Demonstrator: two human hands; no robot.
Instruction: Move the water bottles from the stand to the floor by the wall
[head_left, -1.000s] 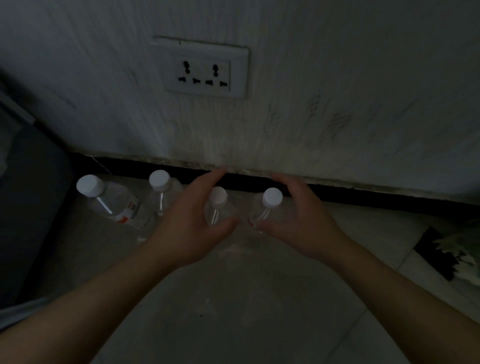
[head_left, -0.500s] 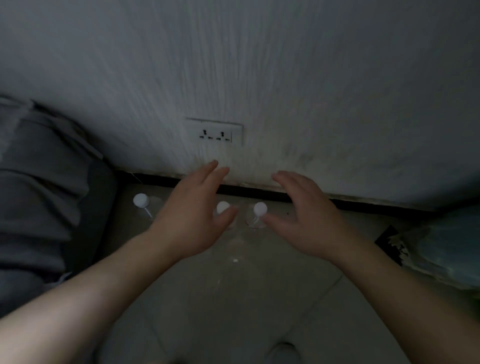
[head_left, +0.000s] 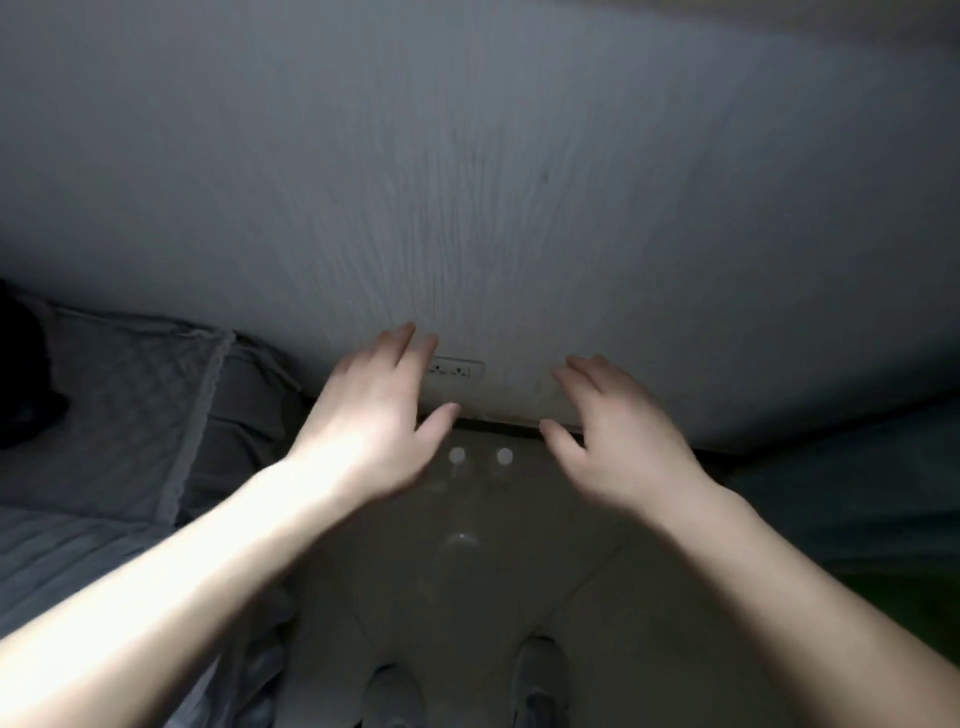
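Two water bottles (head_left: 457, 467) stand on the floor (head_left: 493, 597) directly below the wall socket (head_left: 460, 370) (only their white caps (head_left: 504, 455) read clearly). My left hand (head_left: 371, 421) and right hand (head_left: 621, 447) hover spread and empty, flanking that socket. I advise drawing both straight back, clear of the caps.

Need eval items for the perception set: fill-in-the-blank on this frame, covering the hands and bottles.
Both the left hand and the right hand hold ____.
____ white bottle caps show between the hands.
The wall outlet is partly hidden by the ____ hand's fingers.
Missing: nothing; two; left.
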